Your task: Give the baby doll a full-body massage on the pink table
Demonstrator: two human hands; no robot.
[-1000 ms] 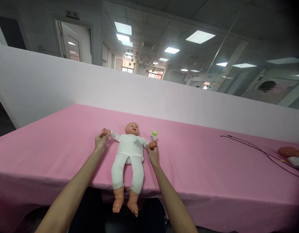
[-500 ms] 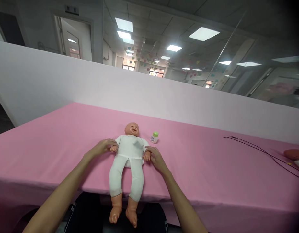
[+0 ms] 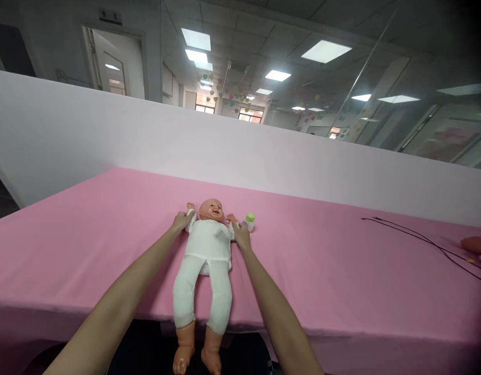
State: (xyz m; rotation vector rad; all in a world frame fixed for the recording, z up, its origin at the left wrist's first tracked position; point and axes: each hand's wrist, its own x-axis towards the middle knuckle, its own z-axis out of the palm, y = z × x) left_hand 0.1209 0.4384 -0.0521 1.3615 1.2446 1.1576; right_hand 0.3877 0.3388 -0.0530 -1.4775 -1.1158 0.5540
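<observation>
A baby doll (image 3: 209, 242) in white cloth lies face up on the pink table cover, its bare feet past the front edge. Both of its arms point up beside its head. My left hand (image 3: 182, 221) is closed around the doll's arm at the left of the picture. On the other side, my right hand (image 3: 241, 235) grips the doll's other arm at the sleeve. A small bottle with a green cap (image 3: 250, 221) stands just behind my right hand, partly hidden by it.
The pink cover (image 3: 314, 271) spreads over a wide table against a white low wall (image 3: 263, 159) with glass above. Thin dark cables (image 3: 423, 240) lie at the right, near an orange-brown object (image 3: 476, 245) at the picture's edge.
Both hands have moved up and away from me, and the doll's arms have swung from beside its body to beside its head. My fingers have closed on the arms.
</observation>
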